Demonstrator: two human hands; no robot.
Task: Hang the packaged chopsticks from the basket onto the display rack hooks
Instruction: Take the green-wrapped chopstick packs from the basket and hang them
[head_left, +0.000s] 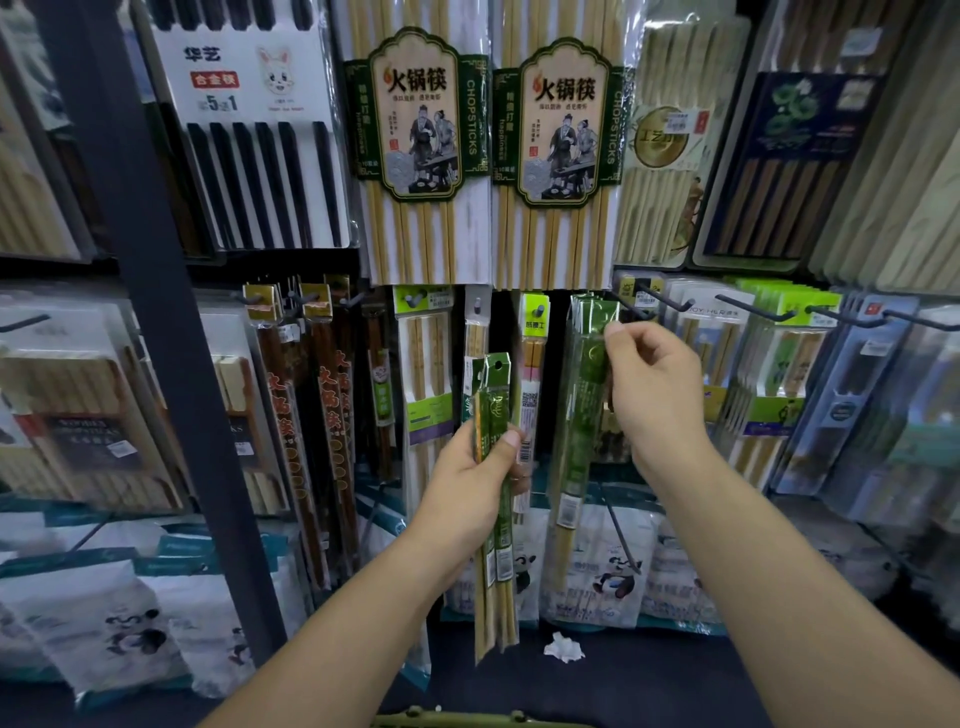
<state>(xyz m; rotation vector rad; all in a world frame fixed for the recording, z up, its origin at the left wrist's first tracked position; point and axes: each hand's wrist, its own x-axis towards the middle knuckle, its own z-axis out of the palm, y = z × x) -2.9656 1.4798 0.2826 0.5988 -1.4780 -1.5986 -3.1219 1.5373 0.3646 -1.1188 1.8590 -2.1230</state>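
My left hand grips a small bunch of green-labelled chopstick packs, held upright in front of the rack's middle. To its right, several matching green packs hang from a black hook. My right hand pinches the upper edge of the frontmost hanging pack, thumb and fingers curled at its side just below the hook. A sliver of the green basket rim shows at the bottom edge.
The display rack is packed with hanging chopstick packs: large green-and-white ones above, red-lettered dark ones at left, light green ones at right. A dark upright post stands left. Crumpled white paper lies below.
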